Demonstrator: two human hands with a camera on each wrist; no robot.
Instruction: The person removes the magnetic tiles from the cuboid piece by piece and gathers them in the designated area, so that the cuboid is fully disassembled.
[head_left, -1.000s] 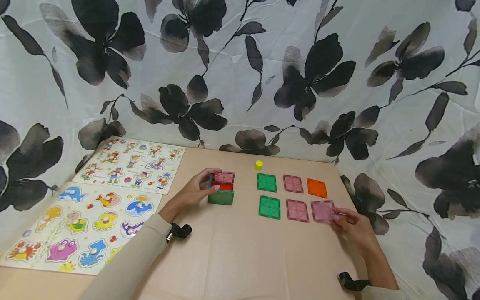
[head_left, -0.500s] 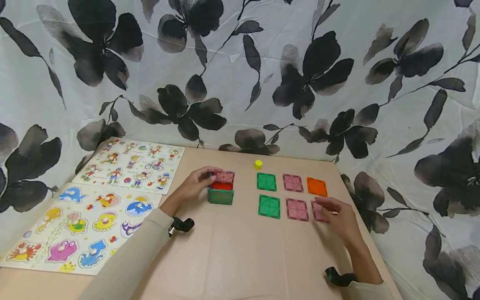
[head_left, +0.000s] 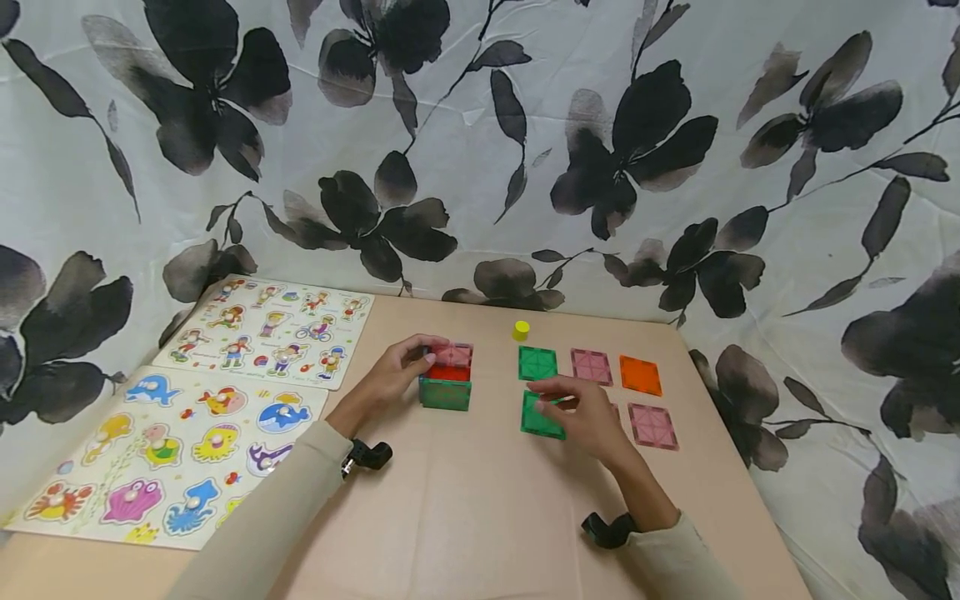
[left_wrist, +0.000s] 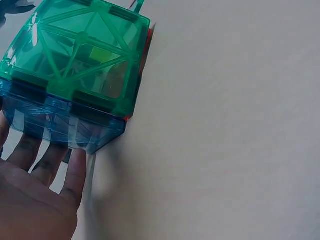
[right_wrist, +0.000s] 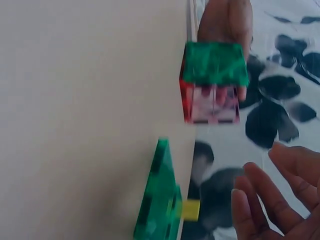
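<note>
Box (head_left: pixel 445 394) of glossy, see-through, ribbed plastic is clasped by the left hand (head_left: pixel 389 375); the right hand (head_left: pixel 581 414), spread, hovers near a square green tile (head_left: pixel 542 425).

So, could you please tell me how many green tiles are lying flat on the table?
2: the far green tile, by the yellow piece, and the near green tile, partly behind the right hand, which might hide more.
</note>
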